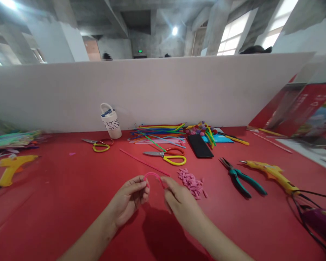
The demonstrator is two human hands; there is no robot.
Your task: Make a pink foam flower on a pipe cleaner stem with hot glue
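A pink pipe cleaner (152,174) is bent into an arch between my two hands, just above the red table. My left hand (132,198) is closed, pinching one end of it between thumb and fingers. At the other end, my right hand (181,203) is closed around it, its fingertips partly hidden behind the hand. Right of that hand lies a heap of short cut pink pieces (191,184). Beyond my hands a straight pink pipe cleaner (143,162) rests on the table, close to scissors (174,159) with one yellow and one red handle.
At the back lie coloured pipe cleaners (157,132), a black phone (200,146), a white cup (111,125) and more scissors (101,145). Green-handled pliers (241,177) and a yellow glue gun (271,172) are right; another glue gun (12,168) is left. A white partition (163,94) stands behind.
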